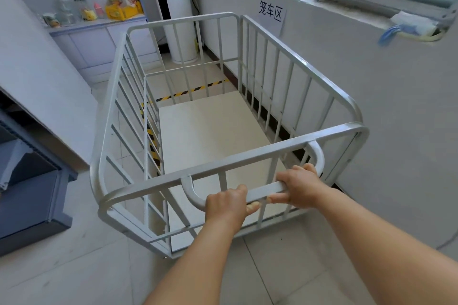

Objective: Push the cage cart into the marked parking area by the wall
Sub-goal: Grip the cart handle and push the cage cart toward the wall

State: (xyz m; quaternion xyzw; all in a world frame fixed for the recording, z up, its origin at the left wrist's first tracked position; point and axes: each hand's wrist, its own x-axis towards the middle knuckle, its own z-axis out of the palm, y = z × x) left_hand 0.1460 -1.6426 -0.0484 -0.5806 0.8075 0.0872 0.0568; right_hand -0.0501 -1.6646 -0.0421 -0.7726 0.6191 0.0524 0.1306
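Two walls frame the space: the long wall (pixel 371 86) under the window runs along the right, and a corner with a white column (pixel 178 20) closes the far end. The tiled floor (pixel 74 267) lies bare on the near left, while a dark grey cabinet (pixel 29 200) juts in from the left edge. The cage cart (pixel 173 111) — a white barred frame with a pale base panel — stands close beside the right wall, its right side nearly parallel to it, with a narrow gap showing a dark skirting strip. Black-and-yellow floor tape (pixel 193 90) shows through the bars, one strip crossing ahead of the cart's base and another running down its left side; the cart's front sits near the crossing strip. A paper sign (pixel 270 13) hangs on the wall above the cart's far right corner. Nearest the camera, the cart's push handle (pixel 265 192) projects from the rear rail. The left hand (pixel 226 205) is clenched around the handle's left part, and the right hand (pixel 298 184) grips its right part — fingers curled under, thumbs toward each other.
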